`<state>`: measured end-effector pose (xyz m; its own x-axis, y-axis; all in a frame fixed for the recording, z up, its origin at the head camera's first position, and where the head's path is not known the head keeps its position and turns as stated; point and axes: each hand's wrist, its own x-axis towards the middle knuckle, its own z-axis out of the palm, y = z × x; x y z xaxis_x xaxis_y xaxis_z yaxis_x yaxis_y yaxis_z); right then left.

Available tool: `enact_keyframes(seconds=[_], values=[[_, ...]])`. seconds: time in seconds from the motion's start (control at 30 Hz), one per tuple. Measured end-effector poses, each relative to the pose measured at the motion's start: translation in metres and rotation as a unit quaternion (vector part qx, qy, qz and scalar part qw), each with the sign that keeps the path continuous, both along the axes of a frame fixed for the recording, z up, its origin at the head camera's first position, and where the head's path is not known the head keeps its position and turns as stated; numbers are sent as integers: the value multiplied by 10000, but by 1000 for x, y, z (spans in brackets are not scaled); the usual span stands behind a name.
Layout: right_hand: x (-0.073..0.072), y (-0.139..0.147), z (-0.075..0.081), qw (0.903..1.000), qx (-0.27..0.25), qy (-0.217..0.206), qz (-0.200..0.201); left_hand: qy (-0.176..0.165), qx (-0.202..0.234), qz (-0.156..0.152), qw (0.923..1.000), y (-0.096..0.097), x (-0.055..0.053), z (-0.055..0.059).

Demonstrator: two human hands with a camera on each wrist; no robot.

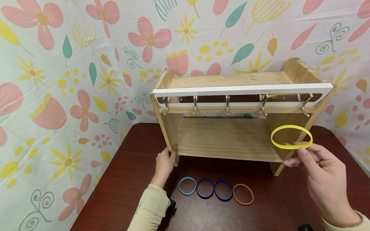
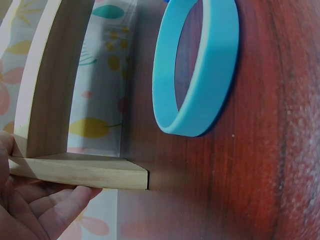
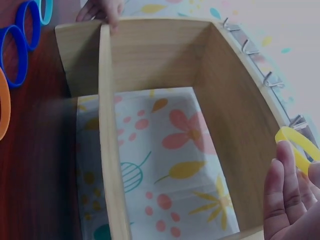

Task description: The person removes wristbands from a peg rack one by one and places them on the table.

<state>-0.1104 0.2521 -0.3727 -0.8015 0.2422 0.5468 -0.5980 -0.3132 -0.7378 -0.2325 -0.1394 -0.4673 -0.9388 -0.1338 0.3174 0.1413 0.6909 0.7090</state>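
My right hand pinches a yellow silicone wristband between thumb and fingers, raised in front of the right end of a wooden shelf rack. Its other fingers come close to the rack's right side panel; contact is unclear. My left hand grips the lower left side panel, thumb in front and fingers behind. A metal hook strip with several double hooks runs along the rack's white front rail. The hook nearest the yellow band is the rightmost one, above it and apart from it.
On the dark red-brown table, before the rack, lie a light blue wristband, two dark blue wristbands and an orange wristband in a row. A flower-patterned cloth hangs behind and at the left.
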Motion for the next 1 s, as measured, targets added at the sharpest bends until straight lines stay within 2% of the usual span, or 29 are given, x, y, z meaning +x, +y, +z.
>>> enact_keyframes(seconds=[0.17, 0.37, 0.63, 1.0], values=[[5, 3, -3, 9982, 221, -444, -340, -7, -10, 6, 10000, 0, 0, 0], [6, 7, -12, 9987, 293, -385, -134, -7, -27, 14, 10000, 0, 0, -1], [11, 8, -16, 9934, 787, -764, -336, -22, -13, 2, 10000, 0, 1, 0], [14, 12, -22, 9915, 944, -861, -258, -2, -14, -6, 10000, 0, 1, 1]])
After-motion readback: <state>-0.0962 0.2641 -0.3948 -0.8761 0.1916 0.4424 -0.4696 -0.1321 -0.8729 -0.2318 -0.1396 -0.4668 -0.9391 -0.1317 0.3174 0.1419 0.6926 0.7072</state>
